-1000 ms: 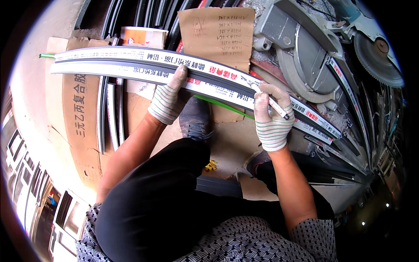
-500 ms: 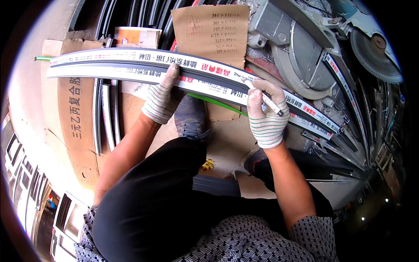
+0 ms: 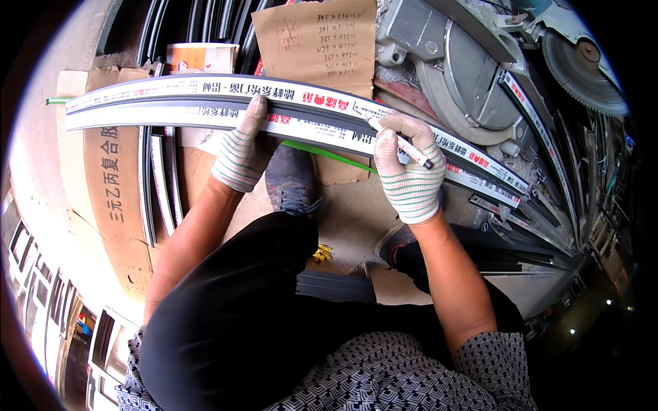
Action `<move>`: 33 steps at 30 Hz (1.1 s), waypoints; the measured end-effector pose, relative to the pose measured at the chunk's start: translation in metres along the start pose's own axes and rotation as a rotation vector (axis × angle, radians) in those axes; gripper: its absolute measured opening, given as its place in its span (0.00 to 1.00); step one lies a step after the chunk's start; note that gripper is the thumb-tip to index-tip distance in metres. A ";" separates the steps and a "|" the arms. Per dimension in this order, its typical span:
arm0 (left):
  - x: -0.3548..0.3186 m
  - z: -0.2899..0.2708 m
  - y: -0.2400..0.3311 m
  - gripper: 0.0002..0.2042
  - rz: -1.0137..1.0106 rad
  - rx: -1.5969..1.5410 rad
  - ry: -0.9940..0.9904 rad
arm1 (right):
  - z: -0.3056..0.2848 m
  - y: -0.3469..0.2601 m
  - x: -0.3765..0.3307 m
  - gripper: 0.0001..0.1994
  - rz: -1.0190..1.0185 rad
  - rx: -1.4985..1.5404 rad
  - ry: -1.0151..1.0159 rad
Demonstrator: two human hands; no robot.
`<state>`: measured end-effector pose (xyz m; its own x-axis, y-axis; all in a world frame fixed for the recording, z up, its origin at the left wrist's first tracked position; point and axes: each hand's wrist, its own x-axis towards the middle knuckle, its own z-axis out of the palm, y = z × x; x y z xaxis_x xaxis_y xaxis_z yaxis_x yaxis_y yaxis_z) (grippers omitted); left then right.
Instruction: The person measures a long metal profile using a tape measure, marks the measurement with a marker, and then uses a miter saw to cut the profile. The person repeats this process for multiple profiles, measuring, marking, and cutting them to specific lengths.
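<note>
A long dark metal profile [image 3: 164, 89] with white printed protective film on its two faces lies crosswise before me, above my shoes. My left hand [image 3: 241, 156], in a white knit glove with green stripes, is closed around it left of the middle, thumb on top and fingers hidden beneath. Between the thumb and fingers of my right hand [image 3: 415, 178], gloved alike, is a slim white marker pen [image 3: 415, 153] with a dark rear end. Its front end points up-left at the film of the profile; whether it touches is hard to tell.
A mitre saw [image 3: 473, 75] with a round blade [image 3: 582, 72] stands at the upper right. Handwritten cardboard [image 3: 315, 41] lies beyond the profile. A green strip [image 3: 329, 157] shows under it. More profiles [image 3: 161, 181] and a carton [image 3: 110, 185] are at left, a yellow object [image 3: 323, 254] by my foot.
The view has shifted a little, so most things appear slightly farther left. Both hands keep their holds, and the marker pen stays at nearly the same spot on the profile.
</note>
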<state>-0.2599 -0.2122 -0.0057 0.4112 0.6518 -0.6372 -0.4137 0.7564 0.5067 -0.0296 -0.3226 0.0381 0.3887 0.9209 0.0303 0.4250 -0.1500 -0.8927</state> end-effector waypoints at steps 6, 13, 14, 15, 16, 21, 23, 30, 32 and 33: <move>0.000 -0.001 0.002 0.21 -0.017 0.003 -0.002 | 0.000 0.000 -0.002 0.08 0.069 0.062 0.018; 0.002 -0.004 0.001 0.21 -0.004 -0.013 0.004 | 0.001 0.001 0.003 0.07 0.027 0.024 0.057; 0.001 -0.004 0.001 0.21 -0.007 -0.013 0.004 | 0.002 0.001 0.003 0.07 0.021 0.036 0.050; 0.000 -0.004 0.002 0.21 -0.003 -0.013 0.007 | 0.001 0.001 0.003 0.07 0.027 0.057 0.042; 0.000 -0.002 0.002 0.21 -0.001 -0.015 0.007 | 0.001 0.002 0.002 0.06 0.033 0.074 0.036; 0.002 -0.005 0.001 0.20 -0.002 -0.020 0.027 | -0.001 0.000 0.000 0.06 0.096 0.118 0.050; 0.003 -0.006 0.000 0.20 0.001 -0.028 0.031 | 0.000 0.000 0.000 0.07 0.128 0.168 0.074; 0.001 -0.004 0.001 0.19 0.018 -0.018 0.030 | 0.002 0.003 0.002 0.07 0.064 0.061 0.078; 0.003 -0.003 0.001 0.18 0.032 -0.025 0.022 | 0.003 0.005 0.003 0.07 0.037 0.048 0.073; 0.003 -0.003 0.000 0.18 0.031 -0.027 0.022 | 0.003 0.006 0.003 0.07 0.036 0.041 0.079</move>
<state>-0.2613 -0.2102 -0.0093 0.3797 0.6736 -0.6341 -0.4477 0.7336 0.5112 -0.0285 -0.3197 0.0314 0.4670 0.8837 0.0322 0.3768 -0.1658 -0.9113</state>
